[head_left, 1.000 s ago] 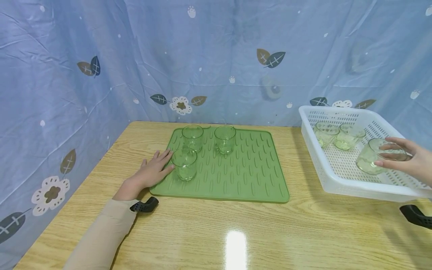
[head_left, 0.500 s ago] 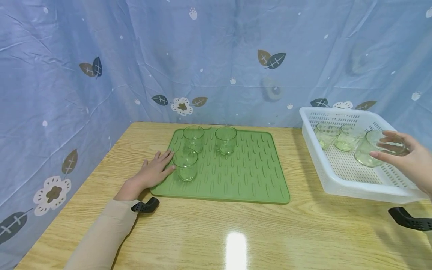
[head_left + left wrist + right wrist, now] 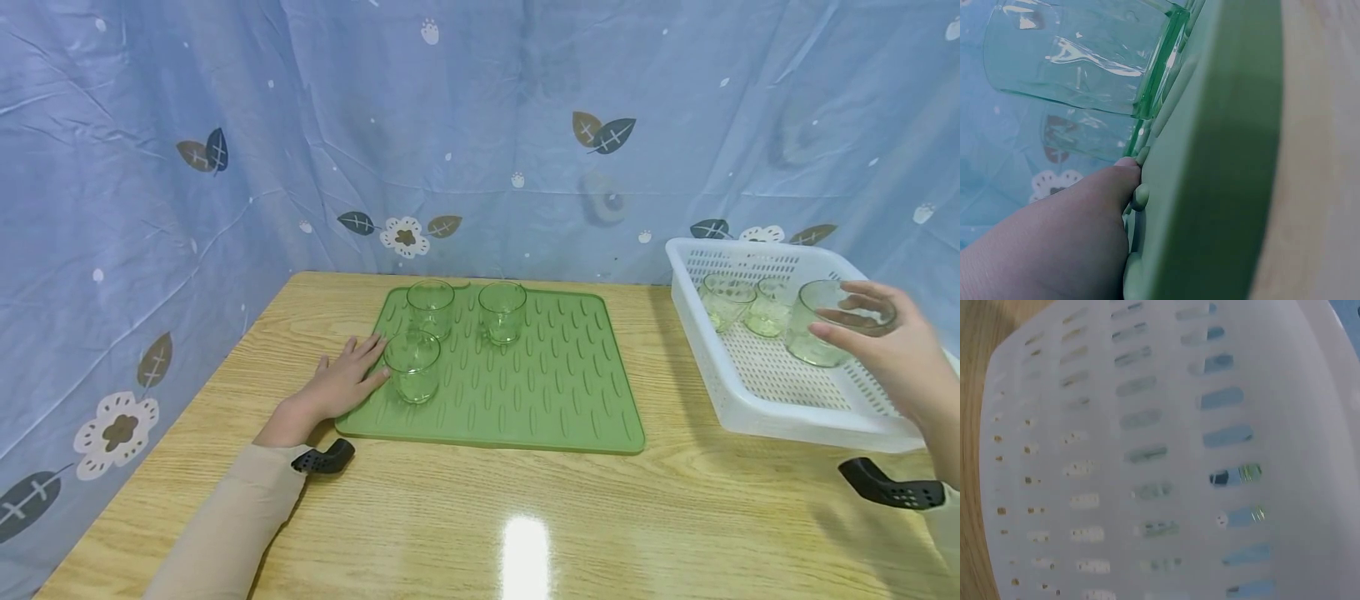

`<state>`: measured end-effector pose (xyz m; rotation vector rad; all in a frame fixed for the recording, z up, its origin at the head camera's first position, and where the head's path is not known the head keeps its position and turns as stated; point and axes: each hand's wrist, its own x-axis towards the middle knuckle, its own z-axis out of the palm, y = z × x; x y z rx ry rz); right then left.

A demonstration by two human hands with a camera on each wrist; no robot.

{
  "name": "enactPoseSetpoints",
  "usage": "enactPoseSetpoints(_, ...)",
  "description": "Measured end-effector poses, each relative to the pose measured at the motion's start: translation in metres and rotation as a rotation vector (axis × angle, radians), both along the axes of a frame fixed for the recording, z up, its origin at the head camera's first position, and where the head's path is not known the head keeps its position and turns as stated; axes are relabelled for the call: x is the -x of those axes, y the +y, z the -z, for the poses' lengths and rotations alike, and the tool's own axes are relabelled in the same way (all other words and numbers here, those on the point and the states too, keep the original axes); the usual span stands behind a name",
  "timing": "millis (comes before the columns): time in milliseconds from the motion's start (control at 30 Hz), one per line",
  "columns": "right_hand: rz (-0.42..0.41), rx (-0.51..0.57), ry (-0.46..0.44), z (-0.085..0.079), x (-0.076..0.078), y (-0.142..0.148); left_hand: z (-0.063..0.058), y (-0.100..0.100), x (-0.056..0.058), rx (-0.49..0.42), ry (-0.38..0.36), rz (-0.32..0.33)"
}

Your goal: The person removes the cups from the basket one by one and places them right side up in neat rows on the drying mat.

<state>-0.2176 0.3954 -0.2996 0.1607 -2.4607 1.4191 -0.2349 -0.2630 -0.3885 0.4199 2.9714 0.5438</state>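
Table (image 3: 465, 517) of pale wood carries a green mat (image 3: 525, 392) and a white basket (image 3: 757, 400). Right hand (image 3: 892, 354) grips a glass (image 3: 821, 333) by its rim, fingers curled round it, above the basket. Left hand (image 3: 341, 383) rests flat, fingers straight and slightly apart, on the mat's edge, touching another glass (image 3: 411, 367).

clear green glass (image 3: 823, 333) upright over white basket (image 3: 757, 400)

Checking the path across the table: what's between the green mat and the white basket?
In the head view, only bare wooden table lies between the green mat and the white basket.
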Motion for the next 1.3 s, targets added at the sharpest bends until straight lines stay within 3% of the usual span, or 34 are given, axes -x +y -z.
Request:
enactPoseSetpoints(300,-0.026,-0.027,-0.033,-0.004,0.0,-0.015,-0.002,0.001,-0.001,0.003,-0.003,0.002)
enactPoseSetpoints(667,-0.054,0.013,-0.042,-0.011,0.0,-0.034,-0.001,0.002,-0.001,0.002,0.003,0.001)
enactPoseSetpoints(867,-0.153,0.148,-0.035,-0.013,0.001,-0.045,-0.001,0.002,-0.001,0.01,0.001,0.003)
enactPoseSetpoints(1033,-0.209,0.133,-0.018,-0.014,0.002,-0.056,0.0,0.002,-0.001,0.006,0.003,0.001)
enactPoseSetpoints(1167,-0.294,0.213,-0.008,-0.013,0.001,-0.067,0.0,0.001,-0.001,0.006,0.001,0.002)
enactPoseSetpoints(1300,-0.318,0.207,-0.008,-0.012,0.001,-0.08,-0.001,0.002,-0.001,0.001,-0.002,0.0)
